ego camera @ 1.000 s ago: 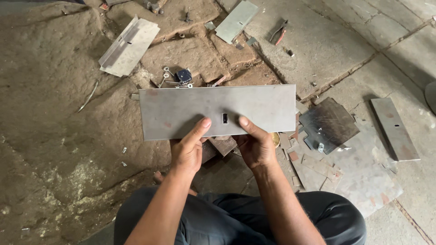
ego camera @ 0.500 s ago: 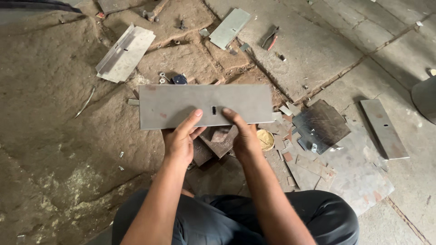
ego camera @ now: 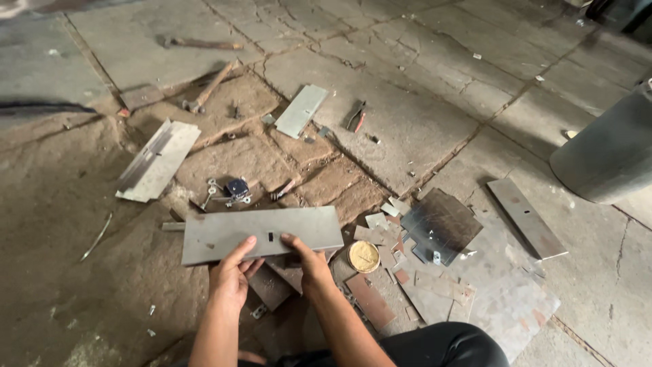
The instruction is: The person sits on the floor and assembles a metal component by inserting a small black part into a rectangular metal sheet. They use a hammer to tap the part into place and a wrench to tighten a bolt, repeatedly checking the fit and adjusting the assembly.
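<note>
My left hand (ego camera: 231, 277) grips the lower edge of the long grey rectangular steel plate (ego camera: 261, 234), thumb lying flat on its face and the other fingers curled out of sight behind it. My right hand (ego camera: 309, 261) is closed on the same lower edge just beside it, thumb on top near the small dark slot at the plate's middle. Between them I hold the plate level and lengthways, low over the cracked stone floor (ego camera: 435, 81).

Far left on that floor lies a pale folded sheet-metal channel (ego camera: 157, 162), well apart from the plate. Just above the plate's top edge sits a small dark lock part with a bunch of keys (ego camera: 234, 190). Further up are a wooden-handled hammer (ego camera: 207, 88), a small grey flat metal plate (ego camera: 301, 110) and red-handled pliers (ego camera: 356, 115).

Just right of my right hand stands a small round tin (ego camera: 365, 256), open, with yellow paste inside. Rusty brown and grey metal offcuts (ego camera: 370, 299) lie around it and under my hands. Further right rests a dark scratched square sheet (ego camera: 441, 224) with a small bracket at its edge, then a narrow grey metal strip (ego camera: 526, 217), and at the far right edge a large grey cylinder (ego camera: 604, 156) stands on the floor.
</note>
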A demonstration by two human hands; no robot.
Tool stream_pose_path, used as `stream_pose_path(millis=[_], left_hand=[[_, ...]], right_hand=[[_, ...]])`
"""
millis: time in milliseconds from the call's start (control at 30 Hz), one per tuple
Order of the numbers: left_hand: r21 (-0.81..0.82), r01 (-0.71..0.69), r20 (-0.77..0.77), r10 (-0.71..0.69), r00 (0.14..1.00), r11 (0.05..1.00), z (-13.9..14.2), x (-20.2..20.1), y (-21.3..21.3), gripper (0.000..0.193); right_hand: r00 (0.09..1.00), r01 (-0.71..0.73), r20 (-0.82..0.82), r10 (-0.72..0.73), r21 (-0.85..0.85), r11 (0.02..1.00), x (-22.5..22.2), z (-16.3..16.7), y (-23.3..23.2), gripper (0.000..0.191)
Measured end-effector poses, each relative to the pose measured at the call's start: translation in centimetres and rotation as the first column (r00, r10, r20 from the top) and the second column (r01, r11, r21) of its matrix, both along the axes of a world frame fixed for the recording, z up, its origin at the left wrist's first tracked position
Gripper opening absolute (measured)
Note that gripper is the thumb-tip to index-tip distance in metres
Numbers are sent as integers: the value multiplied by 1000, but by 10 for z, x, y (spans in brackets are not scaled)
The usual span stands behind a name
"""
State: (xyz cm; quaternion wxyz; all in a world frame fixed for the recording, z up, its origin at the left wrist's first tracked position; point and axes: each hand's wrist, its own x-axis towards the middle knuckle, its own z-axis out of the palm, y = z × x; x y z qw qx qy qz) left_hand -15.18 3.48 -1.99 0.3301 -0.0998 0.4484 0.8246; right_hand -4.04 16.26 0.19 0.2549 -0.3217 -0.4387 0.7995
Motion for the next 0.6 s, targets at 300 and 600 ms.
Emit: stream_pose_path(millis=[300,600], left_hand=[[8,12,34,-12,999,1000,-14,7,8,40],[27,22,37,-23,999,999,-20,5,12,46]], right_hand=[[1000,-3,-22,3,12,1000,16,8,7,59],[926,-190,337,171,23,981,148,4,57,94]])
